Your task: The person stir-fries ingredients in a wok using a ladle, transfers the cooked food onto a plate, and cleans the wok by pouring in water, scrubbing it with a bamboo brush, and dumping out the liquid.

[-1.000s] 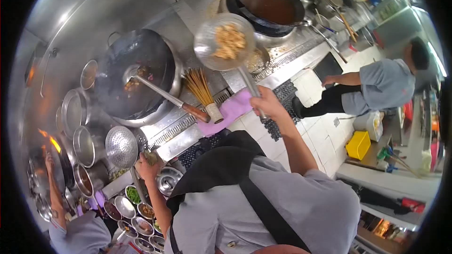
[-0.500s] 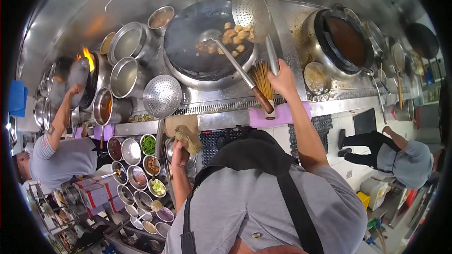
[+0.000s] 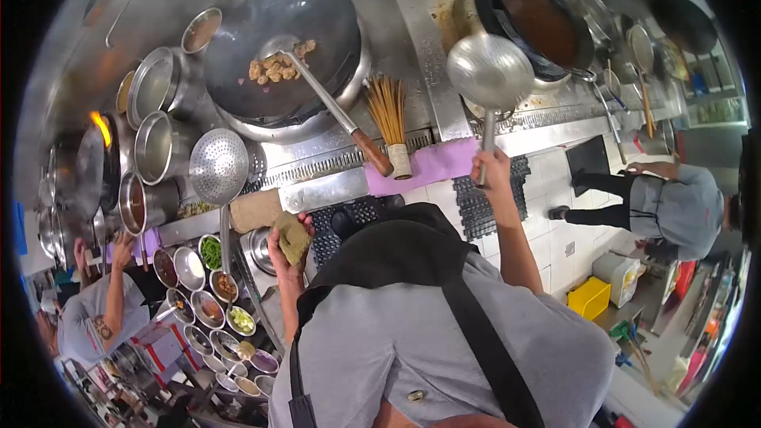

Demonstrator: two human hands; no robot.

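My right hand (image 3: 493,170) is closed round the handle of a metal strainer (image 3: 489,71), held out to the right of the wok, before the right-hand burner. In my left hand (image 3: 287,257) is a folded, brownish cloth (image 3: 294,238), beside the counter's front edge. The black wok (image 3: 317,20) holds browned chunks of food (image 3: 277,71), which look like meat. A ladle (image 3: 321,93) rests in it, its wooden handle sticking out over the counter edge. Nearby stands a bamboo wok brush (image 3: 388,115). No hand touches the ladle or brush.
A second perforated strainer (image 3: 219,166) lies left of the wok, near metal pots (image 3: 158,147). Bowls of ingredients (image 3: 208,309) stand at lower left. A wok of brown liquid (image 3: 543,24) sits right. Co-workers (image 3: 103,313) are at left and right (image 3: 674,202); a flame (image 3: 101,128) burns left.
The strainer has swung right, away from above the wok, with my right hand. The food now lies in the wok's middle around the ladle. My view has turned rightward; the left co-worker's arm has lowered.
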